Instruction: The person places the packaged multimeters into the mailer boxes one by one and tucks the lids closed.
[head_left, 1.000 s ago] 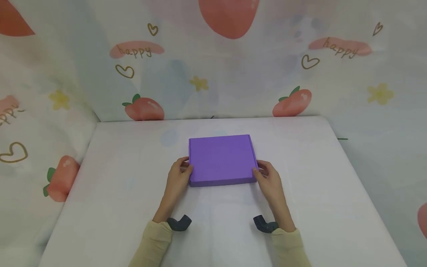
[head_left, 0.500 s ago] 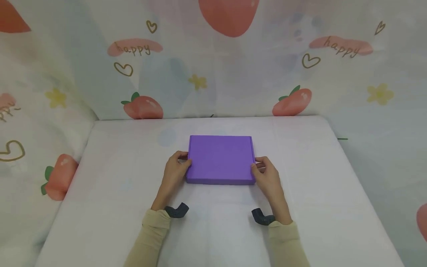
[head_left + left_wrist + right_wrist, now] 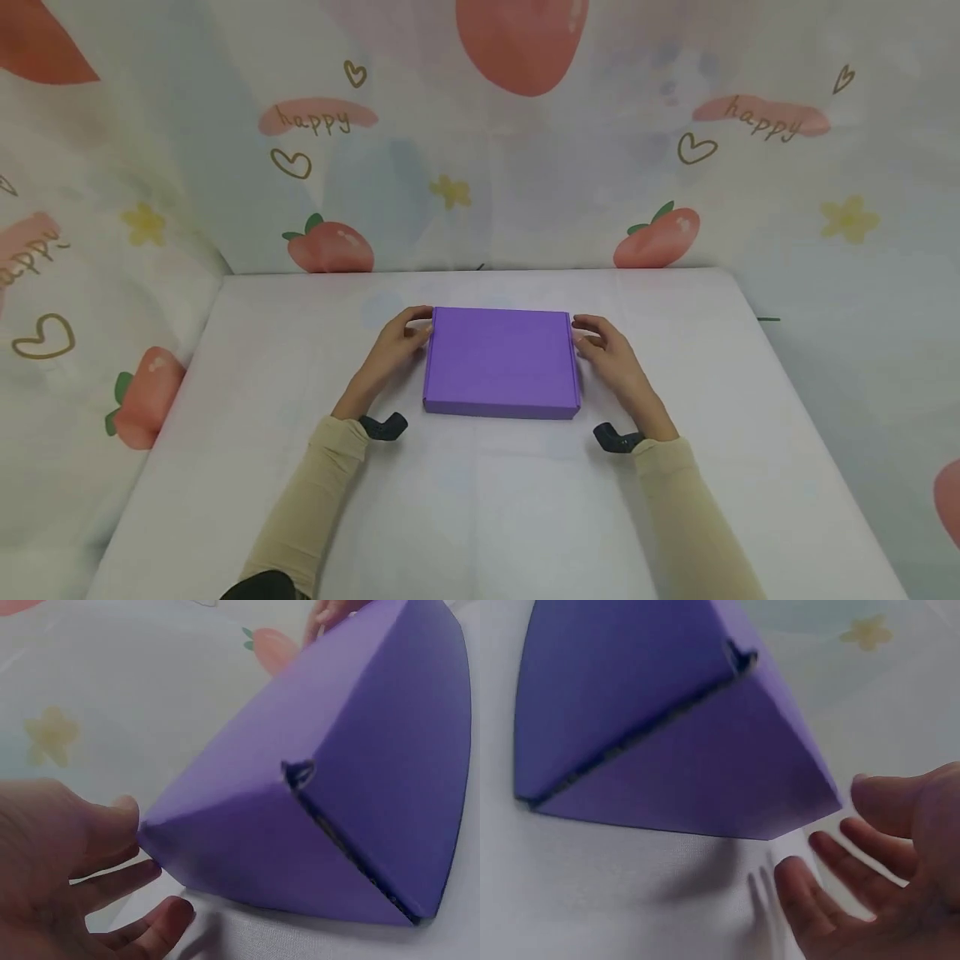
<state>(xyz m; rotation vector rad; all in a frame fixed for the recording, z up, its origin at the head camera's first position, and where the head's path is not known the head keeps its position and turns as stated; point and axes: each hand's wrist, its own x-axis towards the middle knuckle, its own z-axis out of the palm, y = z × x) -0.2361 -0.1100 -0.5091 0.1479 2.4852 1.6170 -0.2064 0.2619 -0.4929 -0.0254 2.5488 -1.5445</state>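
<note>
A flat purple cardboard box [image 3: 502,362] lies on the white-covered table [image 3: 480,517], its closed lid facing up. My left hand [image 3: 392,346] is at the box's far left corner. In the left wrist view its thumb tip is right at that corner [image 3: 146,829], with the fingers loosely spread beside it. On the other side, my right hand [image 3: 613,357] stands close to the far right corner. The right wrist view shows its fingers [image 3: 799,889] loosely spread and a small gap between thumb and box. Folded cardboard edges show along the box's near corners.
Dark curved wrist mounts [image 3: 384,427] stick inward from both wrists. A backdrop [image 3: 525,192] printed with strawberries, hearts and flowers rises behind the table and on its left.
Both hands held the box by its sides earlier. They have slid forward to its far corners, and the right hand has let go and moved slightly outward. The box has barely shifted.
</note>
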